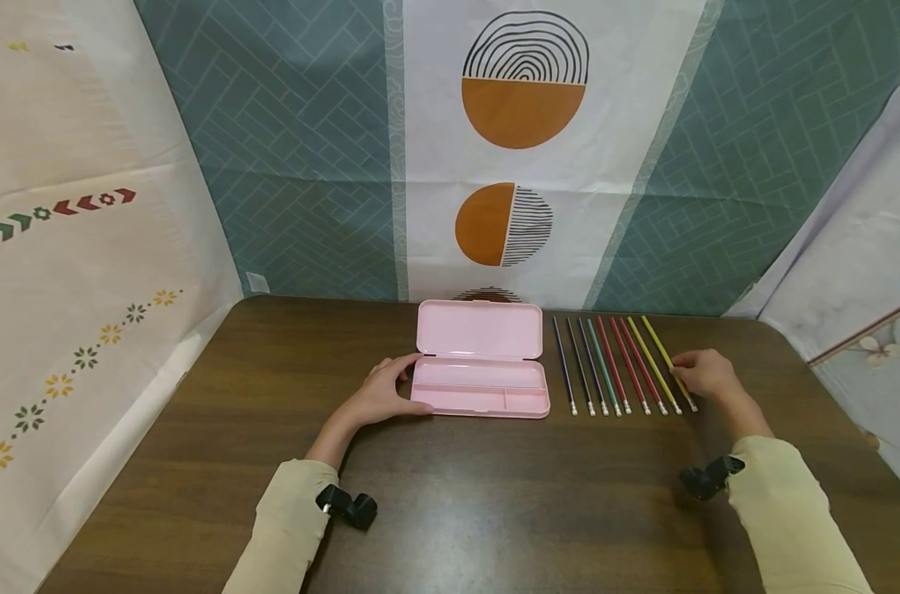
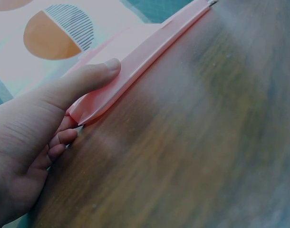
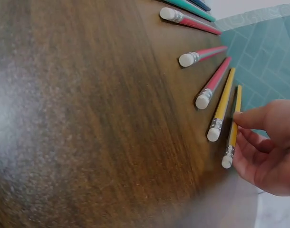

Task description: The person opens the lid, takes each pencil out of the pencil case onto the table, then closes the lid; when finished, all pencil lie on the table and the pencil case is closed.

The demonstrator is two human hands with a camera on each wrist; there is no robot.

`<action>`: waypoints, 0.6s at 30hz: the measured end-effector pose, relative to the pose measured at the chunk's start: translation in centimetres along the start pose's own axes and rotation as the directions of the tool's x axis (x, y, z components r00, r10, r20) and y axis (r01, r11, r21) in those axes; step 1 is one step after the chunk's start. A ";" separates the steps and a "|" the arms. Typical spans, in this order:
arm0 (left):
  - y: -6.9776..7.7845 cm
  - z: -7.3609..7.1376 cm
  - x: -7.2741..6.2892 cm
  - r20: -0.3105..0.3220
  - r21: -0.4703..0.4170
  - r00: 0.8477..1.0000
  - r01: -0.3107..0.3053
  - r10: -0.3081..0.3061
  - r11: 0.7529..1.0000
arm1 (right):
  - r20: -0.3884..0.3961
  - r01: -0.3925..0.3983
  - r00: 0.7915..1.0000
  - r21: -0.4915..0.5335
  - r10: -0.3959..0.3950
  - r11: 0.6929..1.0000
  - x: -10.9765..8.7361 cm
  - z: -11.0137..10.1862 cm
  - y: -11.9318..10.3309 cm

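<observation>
A pink pencil case (image 1: 457, 399) lies on the table with its lid (image 1: 479, 328) folded back, showing bare compartments inside. My left hand (image 1: 379, 394) grips its left end; in the left wrist view the thumb presses the front wall and the other fingers curl by the corner. To the right of the case, several pencils lie side by side, white erasers toward me. My right hand (image 1: 709, 378) pinches the rightmost yellow pencil (image 3: 233, 135) between thumb and fingers, near its eraser end. Another yellow pencil (image 3: 222, 104) lies just left of it.
Left of that pair lie red pencils (image 1: 631, 355), a teal pencil (image 1: 604, 365) and dark pencils (image 1: 564, 363). The brown wooden table (image 1: 494, 495) meets a patterned cloth (image 1: 308, 165) at the back. Pale cloths hang at both sides.
</observation>
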State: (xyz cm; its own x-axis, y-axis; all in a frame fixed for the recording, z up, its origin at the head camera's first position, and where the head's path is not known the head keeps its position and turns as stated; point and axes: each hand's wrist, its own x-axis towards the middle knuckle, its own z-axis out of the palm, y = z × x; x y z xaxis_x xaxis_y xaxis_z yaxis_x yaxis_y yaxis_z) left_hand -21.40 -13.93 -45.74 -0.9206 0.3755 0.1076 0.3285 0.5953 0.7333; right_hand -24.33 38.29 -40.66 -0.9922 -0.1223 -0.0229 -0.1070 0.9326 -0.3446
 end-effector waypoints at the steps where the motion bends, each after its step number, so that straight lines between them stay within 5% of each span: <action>1: 0.0 0.0 0.0 0.004 -0.004 1.000 0.005 -0.005 1.000 | -0.002 -0.001 1.000 -0.002 0.001 1.000 0.0 0.0 0.0; 18: 0.2 -0.1 0.1 0.018 -0.007 0.999 0.032 -0.032 0.999 | -0.021 -0.031 0.999 0.025 0.031 0.999 -0.3 0.3 -0.3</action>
State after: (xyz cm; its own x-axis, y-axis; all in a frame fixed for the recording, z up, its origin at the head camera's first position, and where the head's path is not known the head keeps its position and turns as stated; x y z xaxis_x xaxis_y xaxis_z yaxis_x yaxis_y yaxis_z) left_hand -21.48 -13.84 -45.49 -0.9265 0.3693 0.0719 0.2973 0.6017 0.7413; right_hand -24.00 37.94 -40.81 -0.9962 -0.0862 -0.0143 -0.0750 0.9272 -0.3670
